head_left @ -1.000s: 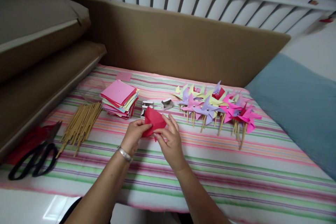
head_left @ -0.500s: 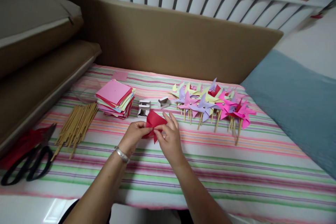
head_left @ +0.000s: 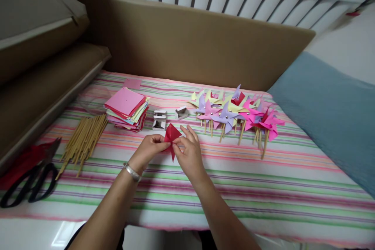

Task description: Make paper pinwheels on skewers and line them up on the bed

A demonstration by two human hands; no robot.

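Note:
A piece of red paper (head_left: 172,133) with its corners folded inward is held just above the striped cloth. My left hand (head_left: 150,148) pinches its left side, thumb pressed on the paper near the middle. On the other side my right hand (head_left: 189,150) pinches a folded corner at the centre with thumb and forefinger, the other fingers raised. Just beyond the hands sit two small white boxes, one (head_left: 159,121) with dark small pieces inside and another (head_left: 181,113) with its flap up. A stack of coloured square paper (head_left: 125,103) lies to the left of them.
Finished paper pinwheels (head_left: 227,115) on sticks lie at the right. Thin wooden sticks (head_left: 83,138) are bundled at the left, near black-handled scissors (head_left: 38,181) and red material (head_left: 22,164). Brown cushions (head_left: 43,74) stand at the left, and a brown board (head_left: 187,43) runs along the back.
The red paper's right part has been folded in toward the centre, so it now looks narrower. Both hands stay close to where they were, still pinching it.

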